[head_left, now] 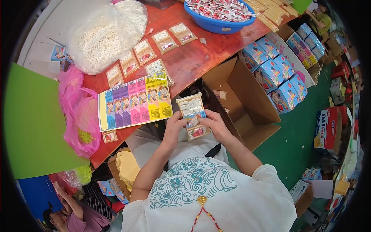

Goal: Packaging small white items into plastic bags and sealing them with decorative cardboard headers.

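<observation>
Head view: the left hand (172,124) and right hand (215,123) both clasp a thin rectangular plastic tray (193,115) of white tablets, held above the lap, just beside the red table (189,58) and the open cardboard box (247,100).

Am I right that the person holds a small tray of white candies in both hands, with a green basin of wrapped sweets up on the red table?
Not quite: the basin is blue, not green, as the head view shows. The rest holds: the left hand and right hand both hold the small tray of white candies, and the basin of wrapped sweets sits on the red table.
</observation>
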A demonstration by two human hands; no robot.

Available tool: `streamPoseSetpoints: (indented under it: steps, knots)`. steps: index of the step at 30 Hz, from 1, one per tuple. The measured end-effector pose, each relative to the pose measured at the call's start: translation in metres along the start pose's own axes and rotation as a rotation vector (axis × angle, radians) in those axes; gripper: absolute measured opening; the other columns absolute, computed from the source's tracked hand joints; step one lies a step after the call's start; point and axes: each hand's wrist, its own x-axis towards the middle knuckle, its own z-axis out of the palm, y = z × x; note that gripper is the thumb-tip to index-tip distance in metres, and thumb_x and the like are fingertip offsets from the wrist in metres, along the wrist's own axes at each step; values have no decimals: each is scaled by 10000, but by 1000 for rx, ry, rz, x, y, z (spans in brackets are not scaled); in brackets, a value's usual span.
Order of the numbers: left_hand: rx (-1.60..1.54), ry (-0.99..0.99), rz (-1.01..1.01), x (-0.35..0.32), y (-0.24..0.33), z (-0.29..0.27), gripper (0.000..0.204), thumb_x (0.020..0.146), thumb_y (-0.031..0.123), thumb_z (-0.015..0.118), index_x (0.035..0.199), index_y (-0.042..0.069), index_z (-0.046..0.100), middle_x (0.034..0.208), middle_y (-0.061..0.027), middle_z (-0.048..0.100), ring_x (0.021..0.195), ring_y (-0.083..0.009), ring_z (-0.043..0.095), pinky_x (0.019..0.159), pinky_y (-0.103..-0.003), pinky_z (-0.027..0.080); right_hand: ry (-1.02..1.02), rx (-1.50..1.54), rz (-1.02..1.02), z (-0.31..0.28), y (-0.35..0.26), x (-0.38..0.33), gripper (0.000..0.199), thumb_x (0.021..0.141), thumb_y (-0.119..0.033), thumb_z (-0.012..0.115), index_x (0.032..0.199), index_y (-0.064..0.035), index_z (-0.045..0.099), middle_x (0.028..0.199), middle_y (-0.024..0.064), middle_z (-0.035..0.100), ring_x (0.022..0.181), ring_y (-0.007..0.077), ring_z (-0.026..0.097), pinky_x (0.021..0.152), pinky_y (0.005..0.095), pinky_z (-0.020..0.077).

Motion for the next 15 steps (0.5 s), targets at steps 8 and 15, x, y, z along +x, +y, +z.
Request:
streamPoseSetpoints:
  steps: [8,15]
  knots:
    - [-11,-17,-132,-2,-4,7,378,864,220,507,1189,31,554,1070,-33,623,926,-94,553,816,-245,411,6,244,61,-5,15,9,273,895,-105,539,1127,34,572,1053,113,653,945,166,641,853,299,502]
    - [-40,-88,-267,3,-25,-5,408,894,220,546,1254,31,509,1176,-58,599,1014,-142,591,880,-300,449,40,145,64,-3,28,5,232,886,-113,588,1092,-8,562,1031,70,631,912,115,613,834,270,491]
